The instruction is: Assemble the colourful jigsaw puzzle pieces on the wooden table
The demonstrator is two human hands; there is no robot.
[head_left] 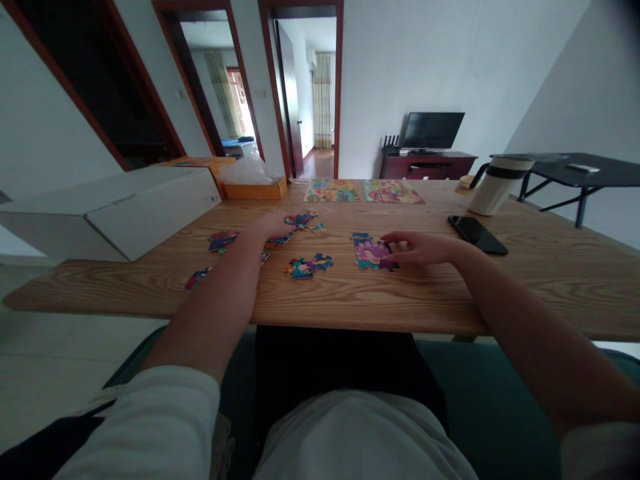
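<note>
My left hand (274, 225) reaches in among loose jigsaw pieces. Its fingertips are at a dark blue and red cluster of pieces (301, 219); the back of the hand hides most of the fingers, so I cannot tell whether it grips one. My right hand (417, 248) rests with fingers apart at the right edge of a partly joined puzzle section (371, 253), purple and pink with a blue-green border. Between the hands lies a small joined group of teal and yellow pieces (306, 267). More pieces (223, 241) lie left of my left forearm, which partly covers them, and another piece (197, 277) is nearer the front edge.
Two colourful picture sheets (332, 191) (393, 192) lie at the table's far edge. A white box (150, 203) and an orange tray with clear plastic (255, 189) stand at left. A phone (477, 235) and a white tumbler (497, 187) are at right.
</note>
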